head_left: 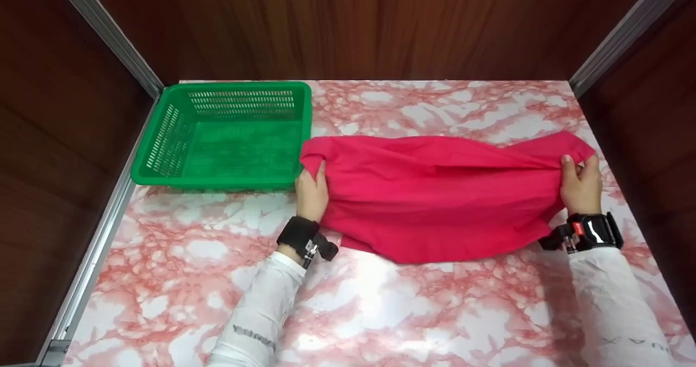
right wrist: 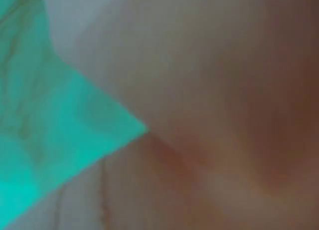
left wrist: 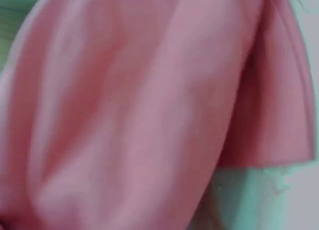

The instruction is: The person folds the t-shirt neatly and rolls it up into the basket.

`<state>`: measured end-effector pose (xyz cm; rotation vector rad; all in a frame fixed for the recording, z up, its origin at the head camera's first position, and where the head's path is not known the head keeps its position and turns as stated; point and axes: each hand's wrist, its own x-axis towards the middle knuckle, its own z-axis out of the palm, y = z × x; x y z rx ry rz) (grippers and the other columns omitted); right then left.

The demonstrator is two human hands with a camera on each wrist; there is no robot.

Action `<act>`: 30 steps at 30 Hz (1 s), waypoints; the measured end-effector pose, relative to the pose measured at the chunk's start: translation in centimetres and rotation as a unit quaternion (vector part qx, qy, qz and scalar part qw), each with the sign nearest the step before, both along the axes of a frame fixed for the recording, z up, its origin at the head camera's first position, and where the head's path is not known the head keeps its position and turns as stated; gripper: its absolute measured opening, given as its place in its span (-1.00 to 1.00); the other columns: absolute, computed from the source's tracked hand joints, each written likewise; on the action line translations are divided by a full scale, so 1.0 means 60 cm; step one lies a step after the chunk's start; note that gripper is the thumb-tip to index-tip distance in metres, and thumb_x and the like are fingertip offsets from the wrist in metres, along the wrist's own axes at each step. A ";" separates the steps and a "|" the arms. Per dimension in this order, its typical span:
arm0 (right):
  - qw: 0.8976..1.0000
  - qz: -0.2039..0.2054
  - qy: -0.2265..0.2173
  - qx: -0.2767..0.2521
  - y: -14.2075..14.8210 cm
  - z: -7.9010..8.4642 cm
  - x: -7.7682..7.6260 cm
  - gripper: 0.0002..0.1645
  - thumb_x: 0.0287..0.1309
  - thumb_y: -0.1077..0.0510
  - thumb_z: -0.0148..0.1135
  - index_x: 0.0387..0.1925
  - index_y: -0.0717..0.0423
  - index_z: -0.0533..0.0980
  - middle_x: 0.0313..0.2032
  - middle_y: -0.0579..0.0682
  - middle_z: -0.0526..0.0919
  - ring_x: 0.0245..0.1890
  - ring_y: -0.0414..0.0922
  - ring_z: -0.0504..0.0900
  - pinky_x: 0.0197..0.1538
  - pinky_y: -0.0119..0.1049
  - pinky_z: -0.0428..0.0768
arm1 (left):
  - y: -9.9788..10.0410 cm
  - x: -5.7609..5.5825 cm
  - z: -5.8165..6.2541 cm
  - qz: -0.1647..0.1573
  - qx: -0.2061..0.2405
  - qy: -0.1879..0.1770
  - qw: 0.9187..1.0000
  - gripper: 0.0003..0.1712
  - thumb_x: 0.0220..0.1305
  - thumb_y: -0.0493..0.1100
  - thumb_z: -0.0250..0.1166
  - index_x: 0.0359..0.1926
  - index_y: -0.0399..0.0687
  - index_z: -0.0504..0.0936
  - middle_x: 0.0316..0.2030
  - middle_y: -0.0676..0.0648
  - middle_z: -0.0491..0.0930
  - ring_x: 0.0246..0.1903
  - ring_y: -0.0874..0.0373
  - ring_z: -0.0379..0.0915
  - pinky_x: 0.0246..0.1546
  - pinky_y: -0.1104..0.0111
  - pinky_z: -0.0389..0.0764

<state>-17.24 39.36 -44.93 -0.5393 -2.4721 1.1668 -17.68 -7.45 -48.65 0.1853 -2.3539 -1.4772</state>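
Note:
A bright pinkish-red cloth (head_left: 435, 193) is stretched sideways between the two hands; whether it is a garment cannot be told. At its left end the left hand (head_left: 312, 196) grips a bunched upper corner, thumb on top. My right hand (head_left: 582, 187) pinches the opposite upper corner between thumb and fingers. Between them the cloth sags in loose folds, its lower edge curving towards me. Close up in the left wrist view, the cloth (left wrist: 139, 100) hangs in blurred folds. The right wrist view is too blurred to make out the fingers.
A green plastic basket (head_left: 222, 185) with slotted walls stands at the back left, just beside the left hand. The red-and-white marbled tabletop (head_left: 217, 280) is bounded by dark wooden panels (head_left: 353, 30) at the back and both sides, with metal strips along the corners.

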 end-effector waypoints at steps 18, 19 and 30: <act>0.978 0.142 -0.139 0.060 0.024 -0.011 -0.015 -0.09 0.28 -0.11 -0.01 0.41 0.33 -0.09 0.28 0.58 0.05 0.31 0.43 0.05 0.29 0.26 0.07 | 0.021 0.015 -0.001 -0.115 -0.150 -0.097 0.977 -0.09 0.23 -0.14 0.24 0.45 -0.20 -0.06 0.40 -0.37 -0.07 0.40 -0.26 -0.16 0.35 -0.03 0.03; 0.977 0.149 -0.140 0.069 0.021 -0.007 -0.020 -0.09 0.28 -0.12 -0.01 0.41 0.33 -0.07 0.28 0.57 0.06 0.30 0.43 0.05 0.28 0.26 0.07 | 0.025 0.011 0.006 -0.123 -0.163 -0.094 0.974 -0.10 0.23 -0.13 0.23 0.45 -0.19 -0.05 0.40 -0.38 -0.06 0.40 -0.27 -0.17 0.35 -0.05 -0.01; 0.966 0.191 -0.114 0.130 -0.002 0.044 -0.073 -0.22 0.26 -0.04 0.08 0.34 0.31 0.11 0.23 0.55 0.17 0.24 0.44 0.13 0.24 0.27 0.10 | 0.069 -0.076 0.050 -0.135 -0.198 -0.099 0.966 -0.22 0.29 -0.13 0.17 0.45 -0.06 0.03 0.43 -0.28 -0.07 0.43 -0.23 -0.25 0.31 -0.06 0.12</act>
